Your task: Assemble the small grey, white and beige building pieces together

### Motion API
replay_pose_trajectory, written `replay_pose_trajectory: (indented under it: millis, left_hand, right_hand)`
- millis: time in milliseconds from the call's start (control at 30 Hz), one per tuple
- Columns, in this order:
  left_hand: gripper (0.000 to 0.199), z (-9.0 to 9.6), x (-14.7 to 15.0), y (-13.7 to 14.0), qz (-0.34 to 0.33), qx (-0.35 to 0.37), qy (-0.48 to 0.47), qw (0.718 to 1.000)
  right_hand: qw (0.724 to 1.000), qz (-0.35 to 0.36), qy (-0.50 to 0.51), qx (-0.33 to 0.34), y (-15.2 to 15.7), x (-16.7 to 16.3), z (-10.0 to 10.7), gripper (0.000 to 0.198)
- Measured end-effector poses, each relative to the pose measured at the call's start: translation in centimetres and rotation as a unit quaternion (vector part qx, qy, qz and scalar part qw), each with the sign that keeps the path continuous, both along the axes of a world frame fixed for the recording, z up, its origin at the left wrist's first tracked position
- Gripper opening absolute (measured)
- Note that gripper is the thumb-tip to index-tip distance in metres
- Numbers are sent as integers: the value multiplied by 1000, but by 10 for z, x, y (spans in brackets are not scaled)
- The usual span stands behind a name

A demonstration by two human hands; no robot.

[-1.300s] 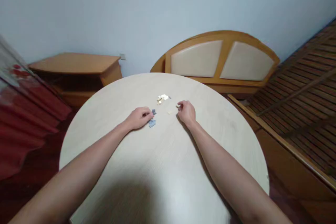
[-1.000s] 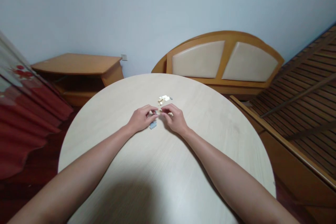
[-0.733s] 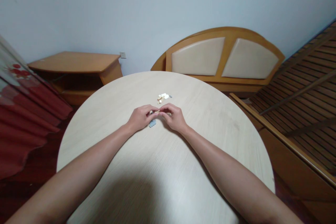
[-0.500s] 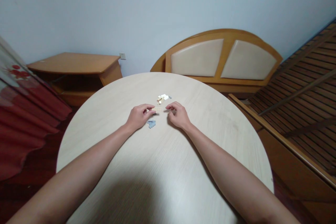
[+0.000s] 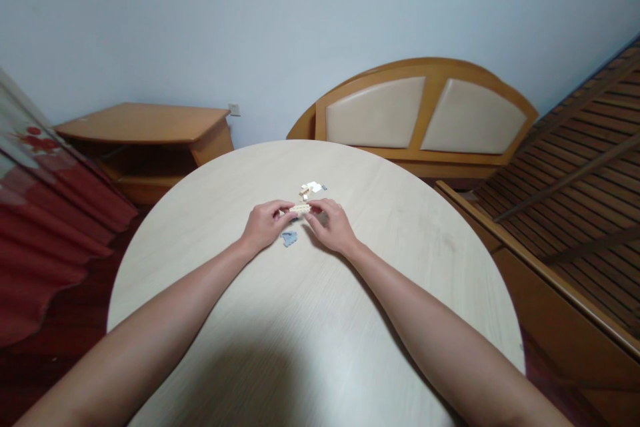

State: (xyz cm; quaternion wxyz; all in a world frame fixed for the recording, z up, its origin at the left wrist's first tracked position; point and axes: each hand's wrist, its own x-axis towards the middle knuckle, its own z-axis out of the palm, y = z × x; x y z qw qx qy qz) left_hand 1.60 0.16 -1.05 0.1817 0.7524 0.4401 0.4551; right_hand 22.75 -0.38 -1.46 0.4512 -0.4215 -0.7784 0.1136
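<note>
Between my two hands is a small cream building-block plate (image 5: 300, 209) with rows of studs on top. My left hand (image 5: 267, 223) pinches its left end between thumb and fingers. At its right end, the thumb and fingers of my right hand (image 5: 331, 223) close on it too. A blue-grey block piece (image 5: 289, 238) with a notched edge lies on the table just below my left fingertips. Beyond the plate sits a little pile of white and tan block pieces (image 5: 312, 188), with a small dark grey piece (image 5: 325, 187) at its right edge.
The round pale wooden table (image 5: 400, 267) carries all the pieces. Behind it stand a low wooden cabinet (image 5: 145, 123) at left and a padded wooden headboard (image 5: 375, 113). A red and white curtain (image 5: 55, 233) hangs at left; a slatted wooden frame (image 5: 575, 193) leans at right.
My right hand has moved left and closed on the right end of the cream plate. My left hand keeps its grip, and the loose pieces lie where they were.
</note>
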Motion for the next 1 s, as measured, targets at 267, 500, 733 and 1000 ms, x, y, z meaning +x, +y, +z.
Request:
replay_pose_trajectory:
  millis: [267,500,733,1000]
  left_hand:
    - [29,0,2,-1,-28,12,18,999]
    - [29,2,2,-2,-20,11,23,999]
    - [28,2,3,-3,2,4,11,1000]
    - [26,-3,4,1,-1,4,-9,1000]
  right_hand:
    - [1000,14,-9,0,0,-1,-3,25]
    - [1000,10,-6,-1,1,-1,-5,22]
    - [1000,2,-8,4,1,-1,-5,19]
    - [1000,3,-9,3,-1,-3,-2,13]
